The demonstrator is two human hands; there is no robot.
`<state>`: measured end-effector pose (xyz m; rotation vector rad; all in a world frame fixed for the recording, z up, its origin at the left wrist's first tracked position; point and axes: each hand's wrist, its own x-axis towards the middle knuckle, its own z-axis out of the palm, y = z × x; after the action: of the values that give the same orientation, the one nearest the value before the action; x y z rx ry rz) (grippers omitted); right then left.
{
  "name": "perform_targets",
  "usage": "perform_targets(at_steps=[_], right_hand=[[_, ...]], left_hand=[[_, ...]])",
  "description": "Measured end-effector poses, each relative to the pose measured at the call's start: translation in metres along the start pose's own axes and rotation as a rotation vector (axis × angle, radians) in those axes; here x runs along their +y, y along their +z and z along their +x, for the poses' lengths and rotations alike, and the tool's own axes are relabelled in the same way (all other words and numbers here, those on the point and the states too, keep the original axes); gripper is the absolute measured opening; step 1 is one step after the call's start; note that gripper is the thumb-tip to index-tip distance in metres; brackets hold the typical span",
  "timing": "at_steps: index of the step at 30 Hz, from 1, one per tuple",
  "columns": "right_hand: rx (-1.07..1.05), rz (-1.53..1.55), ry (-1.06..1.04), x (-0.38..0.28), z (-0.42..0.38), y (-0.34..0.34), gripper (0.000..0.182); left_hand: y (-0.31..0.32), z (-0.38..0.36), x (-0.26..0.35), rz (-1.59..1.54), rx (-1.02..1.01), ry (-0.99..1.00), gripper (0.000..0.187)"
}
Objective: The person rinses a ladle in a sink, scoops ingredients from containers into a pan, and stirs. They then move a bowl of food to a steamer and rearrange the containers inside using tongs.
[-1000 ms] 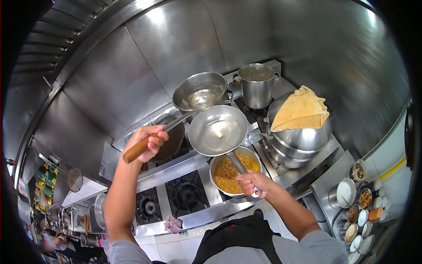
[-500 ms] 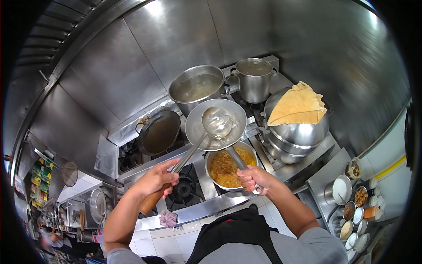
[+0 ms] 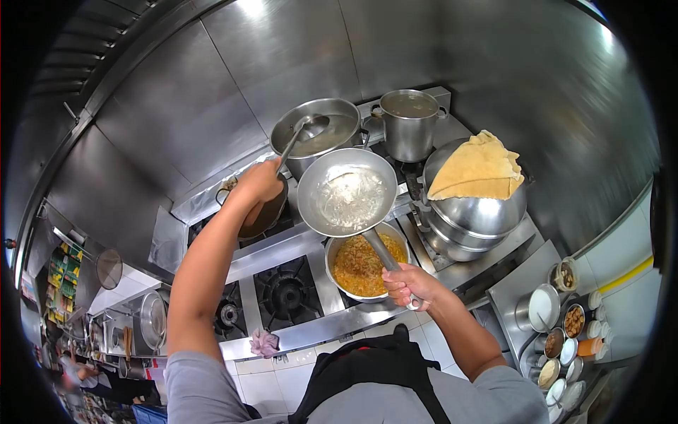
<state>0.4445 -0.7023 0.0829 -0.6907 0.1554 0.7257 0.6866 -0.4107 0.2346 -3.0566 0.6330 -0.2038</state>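
My left hand (image 3: 263, 182) is closed around the handle of a ladle (image 3: 315, 126). The ladle's bowl is tilted over the water in a wide steel pot (image 3: 299, 163) at the back of the stove. In my right hand (image 3: 412, 284) is the grey handle of a frying pan (image 3: 308, 210), with a shallow layer of clear, bubbly liquid inside. The pan is held up in front of the wide pot and overlaps the far rim of a pot of chunky yellow-orange stew (image 3: 364, 271).
A tall pot (image 3: 409, 134) stands at the back right, beside a domed steel steamer (image 3: 480, 220) topped by a folded yellow cloth (image 3: 478, 169). A bare burner (image 3: 288, 293) lies at front left. Seasoning containers (image 3: 543, 306) fill the right counter; a person (image 3: 88, 371) is far left.
My left hand has carried the ladle from inside the frying pan forward and up to the wide pot. Liquid now shows across the pan, which my right hand keeps nearly still.
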Motion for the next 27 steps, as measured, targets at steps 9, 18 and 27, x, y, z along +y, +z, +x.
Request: perform_targets(at_steps=[9, 18, 27], right_hand=[[-0.035, 0.036, -0.002, -0.002, 0.016, -0.003, 0.016], [-0.037, 0.036, 0.02, 0.002, 0.025, -0.006, 0.024], [-0.025, 0.034, 0.027, 0.001, 0.031, 0.004, 0.028]], left_hand=[[0.028, 0.087, -0.027, -1.366, -0.54, -0.579, 0.012], [-0.016, 0.045, -0.049, -2.194, -0.616, -0.537, 0.017], [-0.066, -0.075, -0.022, -2.225, -0.524, -0.468, 0.015]])
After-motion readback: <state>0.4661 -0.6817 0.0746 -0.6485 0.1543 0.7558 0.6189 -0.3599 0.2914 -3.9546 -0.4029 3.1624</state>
